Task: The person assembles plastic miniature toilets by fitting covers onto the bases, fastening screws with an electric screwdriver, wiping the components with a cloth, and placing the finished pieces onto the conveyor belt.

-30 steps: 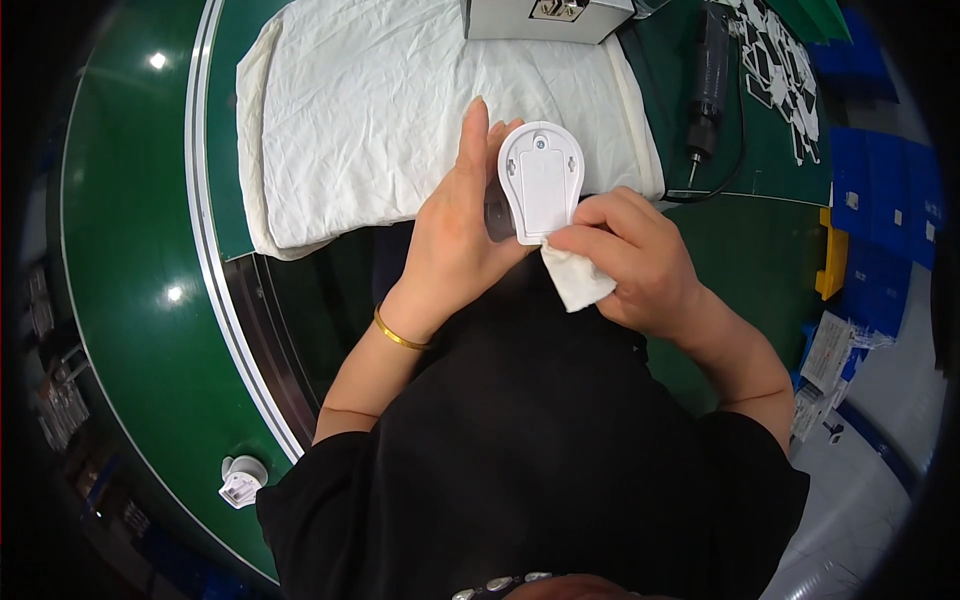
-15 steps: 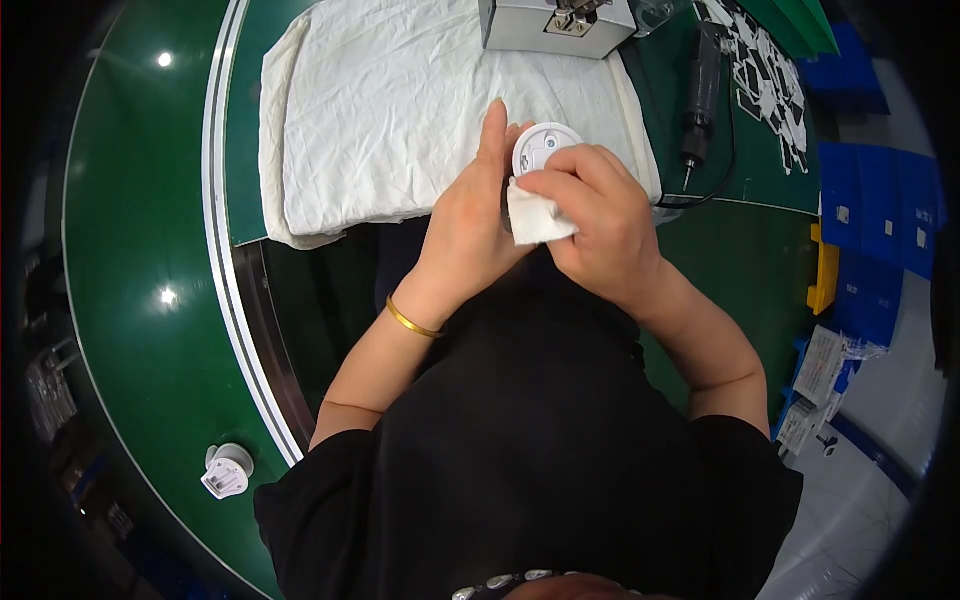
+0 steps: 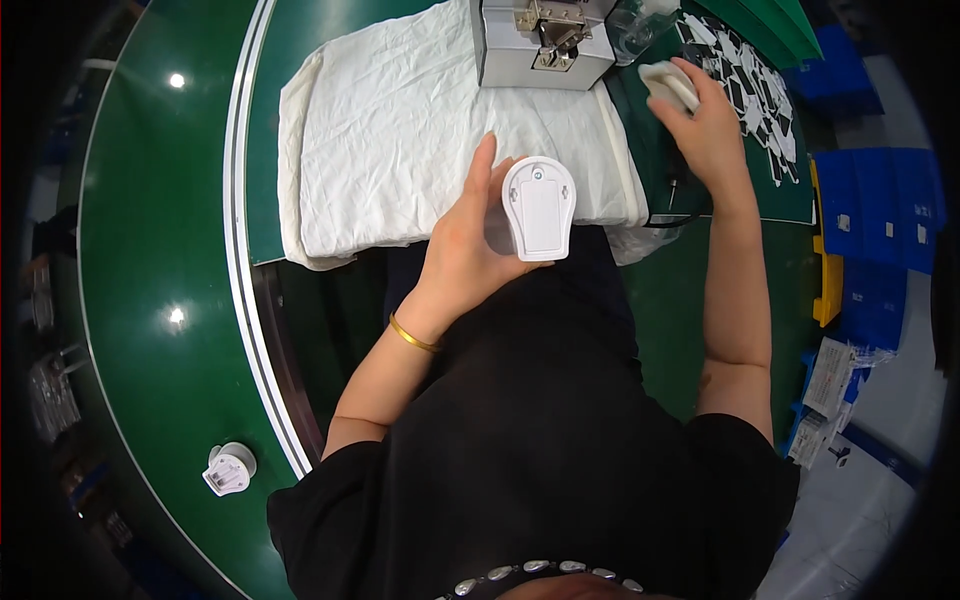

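My left hand is closed around a white plastic device, held just over the near edge of the padded white cloth. The device's rounded, keyhole-shaped underside faces up, with a screw near its top and a flat panel in the middle. Out to the right, my right hand pinches a folded white wiping cloth between thumb and fingers, above the green bench. Beneath that hand lies the electric screwdriver, mostly hidden; only its bit shows clearly.
A padded white cloth covers the bench in front of me. At its far edge stands a grey metal box with a fixture. White and black pieces lie far right, near blue bins. Another white device sits lower left.
My right hand has left the device and moved far right with the wiping cloth. The device in my left hand now shows its whole underside.
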A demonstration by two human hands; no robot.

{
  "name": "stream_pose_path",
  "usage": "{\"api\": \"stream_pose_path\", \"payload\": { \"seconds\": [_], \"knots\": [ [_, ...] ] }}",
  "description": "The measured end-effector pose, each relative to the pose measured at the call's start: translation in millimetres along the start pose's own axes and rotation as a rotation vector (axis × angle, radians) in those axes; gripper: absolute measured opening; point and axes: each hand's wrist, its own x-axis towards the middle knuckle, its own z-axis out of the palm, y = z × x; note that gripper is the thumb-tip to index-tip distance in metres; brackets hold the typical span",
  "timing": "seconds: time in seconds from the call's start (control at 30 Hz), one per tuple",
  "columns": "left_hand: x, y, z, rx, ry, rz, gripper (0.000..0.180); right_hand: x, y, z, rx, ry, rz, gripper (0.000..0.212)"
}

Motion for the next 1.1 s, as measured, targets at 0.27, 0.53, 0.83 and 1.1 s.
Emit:
{"api": "stream_pose_path", "payload": {
  "seconds": [0.27, 0.53, 0.83, 1.1],
  "knots": [
    [-8, 26, -19, -0.373, 0.101, -0.038, 0.134, -65, -43, -2, 0.758, -0.618, -0.151, 0.074],
    [1, 30, -34, -0.753, 0.118, -0.191, 0.134, -99, -87, 7, 0.939, -0.703, 0.016, 0.048],
    [8, 24, -68, 0.527, 0.13, 0.319, 0.058, -75, -102, 24, 0.917, -0.701, -0.038, 0.047],
    [23, -29, -138, -0.037, 0.512, -0.08, 0.032, -67, -89, 39, 1.105, -0.607, -0.063, 0.043]
  ]
}}
